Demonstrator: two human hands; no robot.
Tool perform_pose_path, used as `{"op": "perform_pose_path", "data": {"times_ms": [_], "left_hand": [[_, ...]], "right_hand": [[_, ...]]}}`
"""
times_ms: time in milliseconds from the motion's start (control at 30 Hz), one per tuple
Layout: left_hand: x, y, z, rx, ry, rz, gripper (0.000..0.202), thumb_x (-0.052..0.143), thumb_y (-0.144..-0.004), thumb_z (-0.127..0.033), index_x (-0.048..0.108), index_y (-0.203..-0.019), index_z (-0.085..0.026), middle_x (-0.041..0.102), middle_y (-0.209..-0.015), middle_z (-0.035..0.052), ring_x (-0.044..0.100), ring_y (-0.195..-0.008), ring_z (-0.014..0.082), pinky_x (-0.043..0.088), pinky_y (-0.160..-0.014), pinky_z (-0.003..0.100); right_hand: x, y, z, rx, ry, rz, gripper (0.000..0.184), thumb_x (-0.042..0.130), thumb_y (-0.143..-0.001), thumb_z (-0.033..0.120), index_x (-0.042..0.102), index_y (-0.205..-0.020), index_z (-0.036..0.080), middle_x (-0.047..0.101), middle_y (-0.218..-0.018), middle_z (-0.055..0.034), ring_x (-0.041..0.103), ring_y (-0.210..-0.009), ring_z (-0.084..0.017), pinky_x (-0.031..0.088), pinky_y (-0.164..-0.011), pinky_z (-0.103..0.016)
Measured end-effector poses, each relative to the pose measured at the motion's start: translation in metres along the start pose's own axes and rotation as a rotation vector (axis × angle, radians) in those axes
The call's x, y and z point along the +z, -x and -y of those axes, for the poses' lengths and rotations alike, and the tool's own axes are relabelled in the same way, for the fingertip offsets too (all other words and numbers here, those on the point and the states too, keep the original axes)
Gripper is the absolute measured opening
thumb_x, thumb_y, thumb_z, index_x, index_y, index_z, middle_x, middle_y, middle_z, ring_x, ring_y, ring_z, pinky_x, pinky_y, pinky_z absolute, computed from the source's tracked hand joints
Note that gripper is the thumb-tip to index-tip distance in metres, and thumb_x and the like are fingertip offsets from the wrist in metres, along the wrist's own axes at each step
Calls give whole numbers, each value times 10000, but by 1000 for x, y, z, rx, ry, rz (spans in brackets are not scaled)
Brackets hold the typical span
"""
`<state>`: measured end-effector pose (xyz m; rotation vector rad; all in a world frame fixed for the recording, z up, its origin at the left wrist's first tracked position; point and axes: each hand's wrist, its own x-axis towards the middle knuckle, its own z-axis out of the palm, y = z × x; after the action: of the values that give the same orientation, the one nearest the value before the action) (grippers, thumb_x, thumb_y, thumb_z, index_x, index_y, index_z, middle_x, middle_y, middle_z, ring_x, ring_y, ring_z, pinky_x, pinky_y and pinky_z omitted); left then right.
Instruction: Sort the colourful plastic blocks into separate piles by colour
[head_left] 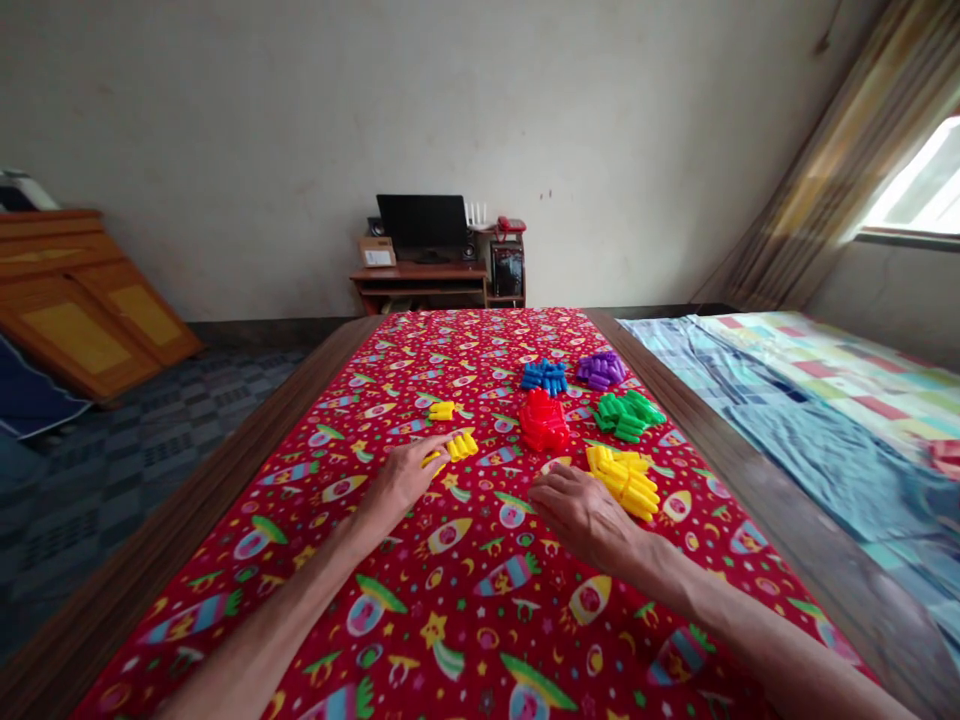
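My left hand [409, 478] is closed at a short row of small yellow plastic cylinders [463, 445], its fingertips gripping a yellow piece at the row's near end. Just beyond lies a smaller cluster of yellow cylinders [442, 411]. My right hand [581, 512] rests low over the cloth, left of a larger yellow pile [624, 482]. Its fingers are curled together and their tips are hidden, so what they may hold does not show. Farther off are piles of red pieces [543, 421], green pieces [628, 415], blue pieces [545, 377] and purple pieces [601, 370].
A red patterned cloth [450, 610] covers the wooden table [247, 465]. Right of it is a bed [825, 400] with blue and checkered covers. A desk with a monitor [422, 222] stands against the far wall, and an orange cabinet [90, 300] is at left.
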<state>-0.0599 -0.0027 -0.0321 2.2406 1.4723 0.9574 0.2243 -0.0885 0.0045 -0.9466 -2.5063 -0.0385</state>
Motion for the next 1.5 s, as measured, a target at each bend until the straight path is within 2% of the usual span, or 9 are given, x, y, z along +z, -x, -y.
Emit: {"op": "perform_pose_path", "data": {"times_ms": [200, 400, 500, 667, 800, 900, 1100, 1333, 1500], "left_hand": [[23, 24, -56, -131, 488, 69, 520, 650, -802, -419, 559, -1265, -200, 641, -940, 43, 668, -760, 166, 569, -686, 288], [55, 56, -98, -180, 829, 150, 956, 813, -684, -426, 269, -1465, -335, 489, -1053, 21, 612, -770, 139, 551, -616, 255], [52, 56, -95, -49, 702, 183, 920, 765, -731, -481, 256, -1481, -323, 492, -1100, 51, 612, -835, 173, 578, -682, 306], [26, 20, -57, 245, 27, 21, 338, 462, -949, -335, 593, -1241, -224, 538, -1243, 110, 530, -1192, 276, 458, -1038, 454], [19, -4, -15, 262, -177, -26, 359, 437, -910, -272, 620, -1205, -178, 611, -1234, 125, 556, -1190, 278, 460, -1041, 469], [20, -6, -1, 206, -155, -5, 352, 467, -869, -284, 647, -1157, -188, 677, -1157, 113, 621, -1101, 267, 506, -983, 442], [23, 10, -33, -52, 267, 133, 500, 601, -798, -405, 566, -1247, -186, 694, -1124, 116, 701, -848, 228, 584, -770, 373], [33, 38, -89, -223, 806, 475, 734, 705, -774, -490, 397, -1377, -209, 704, -1098, 124, 678, -1004, 259, 531, -864, 384], [30, 40, -92, -183, 777, 464, 568, 620, -838, -533, 514, -1291, -208, 709, -1097, 113, 692, -957, 250, 538, -839, 358]], "right_hand": [[14, -4, 14, -24, -92, -76, 330, 443, -979, 255, 491, -1287, 145, 670, -1077, -128, 613, -908, -206, 505, -738, -324], [13, 7, 26, 42, -286, 4, 268, 517, -953, 283, 549, -1192, 166, 690, -884, -69, 624, -693, -154, 464, -608, -254], [5, 19, 22, 88, -248, 7, 212, 486, -971, 293, 591, -1105, 167, 679, -831, -64, 608, -664, -145, 437, -586, -248], [-22, 51, -6, 180, -49, -46, 263, 414, -990, 282, 634, -906, 164, 673, -766, -75, 607, -644, -150, 404, -568, -254], [-37, 81, -32, 375, 61, 80, 310, 429, -971, 319, 627, -782, 174, 603, -562, -13, 490, -440, -101, 261, -449, -242], [-35, 95, -45, 453, 205, 43, 325, 432, -959, 386, 644, -848, 167, 556, -483, 11, 438, -385, -99, 186, -438, -255], [-29, 74, -34, 442, 237, -99, 307, 415, -974, 368, 654, -981, 175, 633, -536, -5, 542, -426, -129, 270, -433, -245], [-18, 25, 12, 22, -80, -80, 320, 455, -979, 287, 540, -1266, 173, 680, -1111, -127, 650, -952, -200, 529, -731, -302], [-16, 17, 3, -33, -84, -79, 181, 445, -977, 210, 600, -1064, 173, 691, -854, -74, 632, -763, -174, 516, -665, -290]]}}
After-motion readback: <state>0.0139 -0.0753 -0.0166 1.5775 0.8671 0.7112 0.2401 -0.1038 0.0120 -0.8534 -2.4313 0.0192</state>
